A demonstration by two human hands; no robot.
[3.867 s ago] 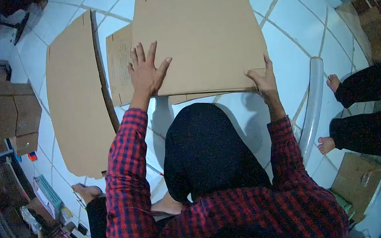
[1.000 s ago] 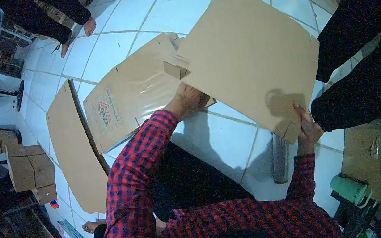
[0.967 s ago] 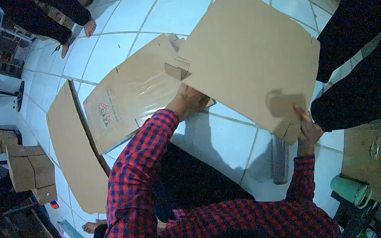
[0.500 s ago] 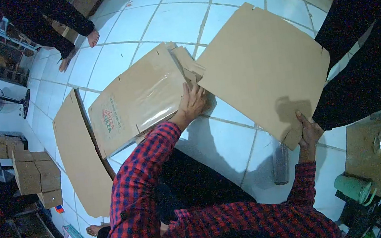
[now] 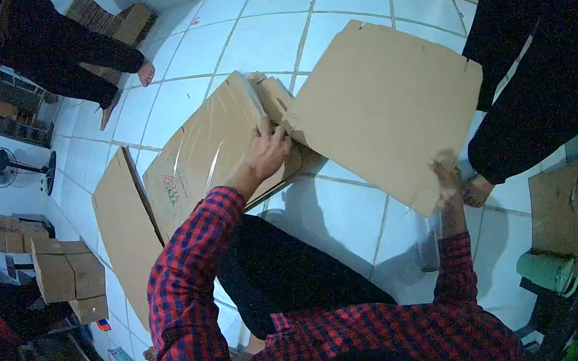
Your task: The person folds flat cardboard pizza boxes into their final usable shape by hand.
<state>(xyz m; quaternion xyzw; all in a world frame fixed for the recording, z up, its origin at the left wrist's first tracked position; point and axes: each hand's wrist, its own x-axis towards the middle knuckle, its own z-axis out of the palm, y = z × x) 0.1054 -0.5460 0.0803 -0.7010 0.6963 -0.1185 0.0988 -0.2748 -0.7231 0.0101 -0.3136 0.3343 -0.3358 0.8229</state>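
Observation:
A stack of flat pizza boxes in clear plastic wrap point(image 5: 191, 145) lies on the floor in front of me, with red and green print on its top sheet. My left hand point(image 5: 268, 151) is closed at the stack's right end, its fingers curled over the shiny wrap. To the right lies a large plain flat cardboard sheet point(image 5: 388, 103), its left corner overlapping the small folded flaps point(image 5: 274, 98) beside the stack. At the sheet's near right corner is my right hand point(image 5: 447, 184), its fingers over the edge and smeared by motion.
Another flat cardboard sheet point(image 5: 121, 223) lies left of the stack. A clear cylinder point(image 5: 427, 243) stands by my right forearm. People's legs and bare feet point(image 5: 478, 190) are at right and upper left. A fan point(image 5: 2, 166), cardboard boxes point(image 5: 69, 272) and a green container point(image 5: 542, 271) are around.
My left hand has shifted left and the stack's wrap is more creased. The right hand has moved up slightly over the sheet's corner. The view has shifted a little.

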